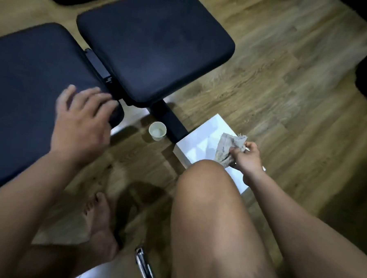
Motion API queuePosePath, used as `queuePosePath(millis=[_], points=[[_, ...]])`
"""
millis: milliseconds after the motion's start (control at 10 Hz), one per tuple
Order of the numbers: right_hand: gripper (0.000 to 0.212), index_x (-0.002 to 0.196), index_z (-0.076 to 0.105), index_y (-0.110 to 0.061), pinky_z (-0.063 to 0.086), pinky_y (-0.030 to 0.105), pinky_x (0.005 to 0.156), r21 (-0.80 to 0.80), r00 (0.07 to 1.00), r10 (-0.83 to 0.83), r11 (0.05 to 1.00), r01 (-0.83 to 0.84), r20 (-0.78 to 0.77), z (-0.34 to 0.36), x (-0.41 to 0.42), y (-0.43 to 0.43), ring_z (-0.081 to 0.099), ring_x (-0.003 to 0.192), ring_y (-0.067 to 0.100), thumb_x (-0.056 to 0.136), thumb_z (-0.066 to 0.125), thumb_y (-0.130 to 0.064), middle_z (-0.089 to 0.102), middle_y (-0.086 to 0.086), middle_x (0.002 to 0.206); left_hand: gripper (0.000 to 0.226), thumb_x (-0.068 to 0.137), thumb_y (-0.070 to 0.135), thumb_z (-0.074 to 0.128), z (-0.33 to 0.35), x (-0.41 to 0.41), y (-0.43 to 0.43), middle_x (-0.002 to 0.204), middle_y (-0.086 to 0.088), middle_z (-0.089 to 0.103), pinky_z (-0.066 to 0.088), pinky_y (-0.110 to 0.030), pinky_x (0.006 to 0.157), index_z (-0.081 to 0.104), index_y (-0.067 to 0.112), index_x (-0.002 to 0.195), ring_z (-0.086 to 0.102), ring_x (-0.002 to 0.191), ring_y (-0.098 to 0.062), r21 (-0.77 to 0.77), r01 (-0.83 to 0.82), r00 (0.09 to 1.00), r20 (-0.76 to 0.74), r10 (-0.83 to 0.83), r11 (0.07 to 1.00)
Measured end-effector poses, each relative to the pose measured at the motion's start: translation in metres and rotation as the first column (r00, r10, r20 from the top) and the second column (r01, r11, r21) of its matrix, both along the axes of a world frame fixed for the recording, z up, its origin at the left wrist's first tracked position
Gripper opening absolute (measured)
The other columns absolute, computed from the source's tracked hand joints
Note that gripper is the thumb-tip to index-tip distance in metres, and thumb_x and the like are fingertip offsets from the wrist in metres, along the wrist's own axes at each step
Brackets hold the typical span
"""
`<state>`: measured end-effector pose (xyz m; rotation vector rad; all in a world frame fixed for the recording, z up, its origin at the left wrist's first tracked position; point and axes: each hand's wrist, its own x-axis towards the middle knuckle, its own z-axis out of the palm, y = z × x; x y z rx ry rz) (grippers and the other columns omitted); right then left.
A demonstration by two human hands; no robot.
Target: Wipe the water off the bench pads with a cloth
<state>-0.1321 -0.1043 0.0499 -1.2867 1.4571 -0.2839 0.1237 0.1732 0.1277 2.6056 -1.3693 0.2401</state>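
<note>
1. Two dark padded bench pads, near pad (32,92) cut off at 9 o'clock, far pad (153,50) running toward 12; water is hard to make out.
2. Your left hand (81,120) rests spread and released on the near pad's corner.
3. Your right hand (246,156), at 3 o'clock, is clenched round the crumpled grey cloth (227,146), off the surface.

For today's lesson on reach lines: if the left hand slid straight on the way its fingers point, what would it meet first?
The left hand lies on the near pad, fingers pointing up and right. Going on, it would probably leave that pad's corner, cross the gap with the frame, then meet the far pad. Depth is unclear.
</note>
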Motion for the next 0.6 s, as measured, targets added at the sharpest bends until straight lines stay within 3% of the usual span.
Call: queuePosePath(millis=[100,200,300,400,500,600], points=[[0.02,0.089,0.048,-0.021,0.05,0.019,0.05,-0.011,0.988,0.009,1.0,-0.011,-0.157,-0.022,-0.011,0.007,0.06,0.062,0.018,0.081,0.065,-0.016,0.067,0.012,0.087,0.032,0.087,0.016,0.052,-0.022,-0.036,-0.031,0.112,-0.012,0.068,0.037,-0.046,0.102,0.068,0.007,0.112,0.061,0.106,-0.036,-0.044,0.264,0.962,-0.058,-0.266,0.963],[0.023,0.087,0.048,-0.021,0.043,0.013,0.047,-0.023,0.981,0.009,1.0,-0.014,-0.194,-0.047,-0.019,0.002,0.059,0.053,0.015,0.081,0.07,-0.022,0.065,0.007,0.079,0.029,0.09,0.014,0.056,-0.074,-0.097,-0.106,0.117,-0.007,0.065,0.048,-0.04,0.089,0.065,0.011,0.117,0.062,0.106,-0.03,-0.056,0.238,0.775,-0.591,-0.225,0.97],[0.031,0.094,0.051,-0.024,0.054,0.028,0.061,0.06,0.993,0.078,0.996,-0.073,-0.09,-0.055,-0.021,-0.008,0.065,0.068,0.018,0.078,0.077,-0.031,0.065,0.008,0.091,0.038,0.094,0.02,0.057,-0.106,-0.129,-0.149,0.134,-0.003,0.059,0.046,-0.036,0.097,0.057,0.017,0.132,0.057,0.12,-0.025,0.012,0.2,0.539,-0.837,-0.1,0.98],[0.048,0.117,0.052,-0.025,0.058,0.04,0.079,0.096,0.973,0.217,0.973,-0.21,-0.074,-0.066,-0.032,-0.023,0.063,0.098,0.019,0.078,0.077,-0.036,0.056,0.004,0.113,0.049,0.099,0.029,0.054,-0.137,-0.157,-0.194,0.151,0.0,0.048,0.038,-0.03,0.104,0.043,0.025,0.147,0.048,0.134,-0.022,0.15,0.13,0.305,-0.947,0.105,0.98],[0.048,0.121,0.056,-0.026,0.055,0.043,0.087,-0.002,0.955,0.245,0.969,-0.249,-0.171,-0.069,-0.051,-0.032,0.062,0.103,0.019,0.078,0.077,-0.034,0.056,-0.001,0.113,0.052,0.099,0.028,0.053,-0.147,-0.168,-0.202,0.153,0.0,0.046,0.035,-0.025,0.101,0.04,0.025,0.149,0.046,0.136,-0.022,0.195,0.133,0.292,-0.945,0.149,0.972],[0.033,0.11,0.063,-0.022,0.052,0.039,0.091,-0.04,0.968,0.186,0.98,-0.195,-0.166,-0.066,-0.073,-0.041,0.064,0.1,0.017,0.08,0.076,-0.026,0.062,-0.002,0.101,0.047,0.099,0.03,0.054,-0.147,-0.164,-0.195,0.149,0.003,0.049,0.036,-0.023,0.096,0.046,0.028,0.145,0.05,0.129,-0.017,0.185,0.002,0.254,-0.951,0.178,0.983]])
